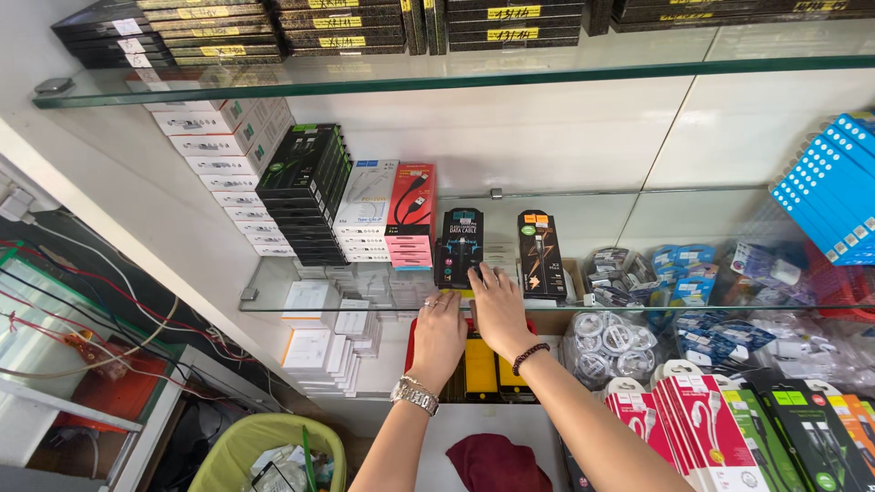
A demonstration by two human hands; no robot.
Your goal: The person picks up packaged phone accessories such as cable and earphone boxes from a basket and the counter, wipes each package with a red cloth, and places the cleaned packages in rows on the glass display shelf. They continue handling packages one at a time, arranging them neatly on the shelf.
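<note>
Glass shelf [365, 301], left hand [440, 330] flat, empty, right hand [497, 305] fingertips touching black cable box [458, 246], ungrasped

Black cable box [459, 244] with blue and red print, touched by the right hand [498, 310]. Beside it, black box [541, 254] with orange accents. Red-and-pink box stack [411, 217], white box stacks [365, 210], bright blue packs [834, 187]. Silver watch [415, 394] at left hand [439, 330]; dark red bead bracelet [530, 356]. Lime-green bin [264, 451].

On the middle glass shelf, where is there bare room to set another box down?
Bare glass lies behind and right of the upright black box with orange print, before the bagged cables. Left of both hands, stacked boxes crowd it.
</note>
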